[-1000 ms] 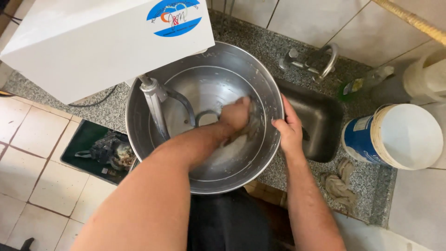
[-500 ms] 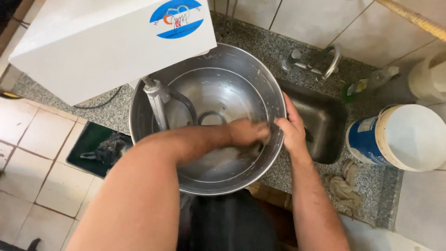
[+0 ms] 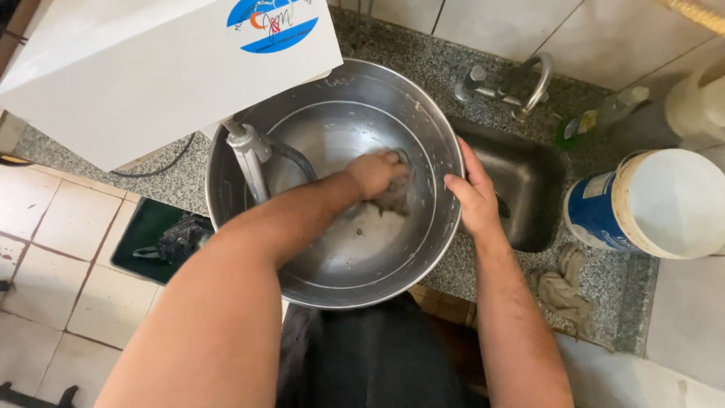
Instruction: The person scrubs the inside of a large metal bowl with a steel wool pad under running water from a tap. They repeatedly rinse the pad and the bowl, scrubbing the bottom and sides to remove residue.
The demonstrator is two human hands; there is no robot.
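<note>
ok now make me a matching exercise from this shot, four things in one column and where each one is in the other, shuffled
Things:
1. left hand
2. right hand
3. white bucket
4. crumpled rag

Places:
A. lying on its side on the counter, right of the sink
B. gripping the right rim of the steel mixing bowl
C. on the granite counter, below the sink
D. inside the bowl, pressing a cloth against its wall

Pairs: 1-D, 2-B, 3-A, 4-C
</note>
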